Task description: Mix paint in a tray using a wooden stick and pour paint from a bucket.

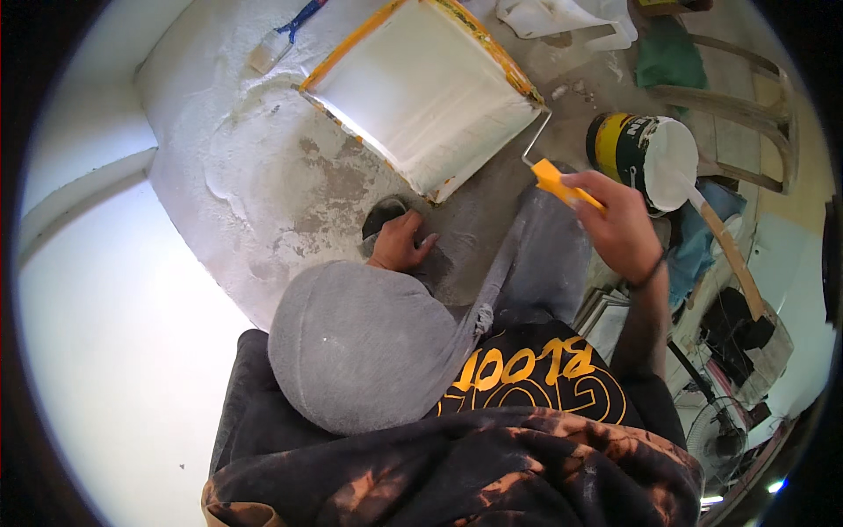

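Observation:
My right hand [622, 224] is closed around the orange handle of a paint roller [562, 186]. Its bent wire reaches to the right corner of a wide, shallow paint tray [492, 42] with a paint-stained orange rim. White paint [413, 83] coats the tray's inside; I cannot make out the roller's sleeve against it. Lower and to the left, my left hand [402, 242] rests beside a dark shoe [383, 215] at my bent knee. It holds nothing, and its thumb stands apart from the fingers.
A yellow and dark paint bucket [612, 149] stands at right with a white-coated wooden stick [729, 250] leaning from it. A blue-handled brush [283, 37] lies at upper left. Beyond are a white plastic container [562, 16], a green cloth [670, 57], wooden chair parts [724, 105] and a fan [716, 439].

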`<state>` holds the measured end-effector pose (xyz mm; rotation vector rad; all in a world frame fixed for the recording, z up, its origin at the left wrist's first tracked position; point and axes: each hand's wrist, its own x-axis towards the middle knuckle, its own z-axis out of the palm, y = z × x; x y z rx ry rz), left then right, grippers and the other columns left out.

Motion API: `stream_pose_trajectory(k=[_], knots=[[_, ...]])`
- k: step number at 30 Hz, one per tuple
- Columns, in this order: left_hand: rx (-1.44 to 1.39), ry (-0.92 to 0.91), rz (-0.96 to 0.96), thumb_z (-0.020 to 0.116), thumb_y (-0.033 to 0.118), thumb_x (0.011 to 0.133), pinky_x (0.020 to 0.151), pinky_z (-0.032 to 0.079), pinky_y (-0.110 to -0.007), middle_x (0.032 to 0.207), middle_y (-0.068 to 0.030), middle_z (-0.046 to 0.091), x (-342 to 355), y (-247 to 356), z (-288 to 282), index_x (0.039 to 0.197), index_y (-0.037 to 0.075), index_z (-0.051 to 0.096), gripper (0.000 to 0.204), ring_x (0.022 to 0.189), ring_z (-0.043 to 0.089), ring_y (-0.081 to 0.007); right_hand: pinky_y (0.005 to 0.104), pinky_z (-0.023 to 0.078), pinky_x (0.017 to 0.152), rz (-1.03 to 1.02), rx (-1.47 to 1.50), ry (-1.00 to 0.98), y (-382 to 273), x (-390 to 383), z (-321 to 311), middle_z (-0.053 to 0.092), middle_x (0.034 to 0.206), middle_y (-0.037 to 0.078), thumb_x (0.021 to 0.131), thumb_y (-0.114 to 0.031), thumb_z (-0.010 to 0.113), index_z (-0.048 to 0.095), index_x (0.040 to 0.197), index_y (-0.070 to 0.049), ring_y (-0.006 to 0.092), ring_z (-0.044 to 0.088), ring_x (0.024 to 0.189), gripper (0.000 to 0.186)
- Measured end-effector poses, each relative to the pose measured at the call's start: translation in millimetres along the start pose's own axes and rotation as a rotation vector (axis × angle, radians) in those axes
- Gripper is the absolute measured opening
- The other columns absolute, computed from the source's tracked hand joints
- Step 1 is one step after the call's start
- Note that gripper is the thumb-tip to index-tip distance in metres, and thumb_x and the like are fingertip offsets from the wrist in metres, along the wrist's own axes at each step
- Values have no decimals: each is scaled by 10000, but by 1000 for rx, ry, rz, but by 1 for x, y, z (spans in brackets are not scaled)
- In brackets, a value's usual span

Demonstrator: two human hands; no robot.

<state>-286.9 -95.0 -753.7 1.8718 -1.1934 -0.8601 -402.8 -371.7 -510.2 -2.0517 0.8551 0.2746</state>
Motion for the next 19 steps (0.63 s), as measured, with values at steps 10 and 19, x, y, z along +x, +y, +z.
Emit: stream_pose_trajectory(k=[10,19], knots=[[8,13,52,752,221,772,606,448,-433,788,-173,532,5,-4,1,897,31,509,332,702,553,-401,368,523,764,-23,-78,29,5,1,-14,678,879,221,855,-72,602,642,1127,-35,318,689,810,277],[5,-35,-47,761,264,770,617,448,-455,768,-168,525,-2,-6,-1,872,51,499,353,697,570,-376,404,523,881,80,45,-60,-5,8,-13,690,1021,220,832,-122,638,645,1177,-63,328,684,980,350]])
